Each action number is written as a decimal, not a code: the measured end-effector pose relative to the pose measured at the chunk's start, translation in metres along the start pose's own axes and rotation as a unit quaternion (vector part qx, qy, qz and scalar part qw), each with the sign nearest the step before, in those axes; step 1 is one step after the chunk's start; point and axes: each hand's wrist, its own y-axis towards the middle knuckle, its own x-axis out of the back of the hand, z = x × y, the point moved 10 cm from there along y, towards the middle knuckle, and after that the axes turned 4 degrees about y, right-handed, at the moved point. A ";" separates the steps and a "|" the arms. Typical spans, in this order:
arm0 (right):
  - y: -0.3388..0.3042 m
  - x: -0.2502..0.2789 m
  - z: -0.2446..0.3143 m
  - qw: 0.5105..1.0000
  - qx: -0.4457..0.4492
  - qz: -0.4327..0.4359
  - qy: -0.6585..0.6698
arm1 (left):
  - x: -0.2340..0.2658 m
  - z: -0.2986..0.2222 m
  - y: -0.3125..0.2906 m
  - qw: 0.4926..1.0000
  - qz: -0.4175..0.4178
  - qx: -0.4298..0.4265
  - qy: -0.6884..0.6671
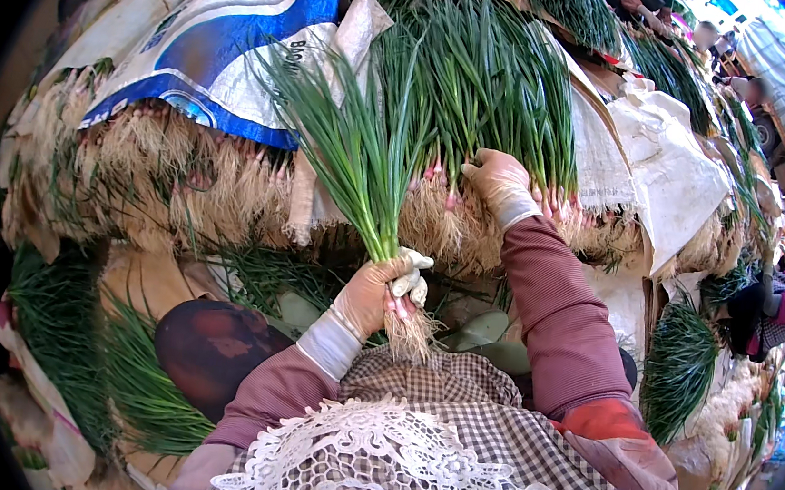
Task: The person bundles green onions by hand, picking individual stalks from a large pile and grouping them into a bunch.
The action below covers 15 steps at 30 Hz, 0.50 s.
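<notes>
My left hand [376, 291], in a pale glove, is closed around a bunch of spring onions [355, 160]. Its long green leaves fan up and to the left; pinkish bulbs and stringy roots hang below my fist. Ahead and to the right, my gloved right hand [498, 181] reaches to a heap of spring onions [491, 83] laid with the roots toward me. Thumb and fingers bend in around stalks just above the bulbs at the heap's near edge. The fingertips are partly hidden among the stalks.
A blue and white sack [232, 46] covers more rooted bunches at the left. White sacking [668, 169] drapes over the heap's right side. Loose greens lie on the ground at the left [154, 378] and right [679, 371]. Another person [779, 300] sits at the far right.
</notes>
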 end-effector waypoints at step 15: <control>-0.123 -0.064 0.102 0.962 0.242 0.083 -0.093 | 0.066 -0.022 -0.002 0.969 -0.211 -0.035 0.122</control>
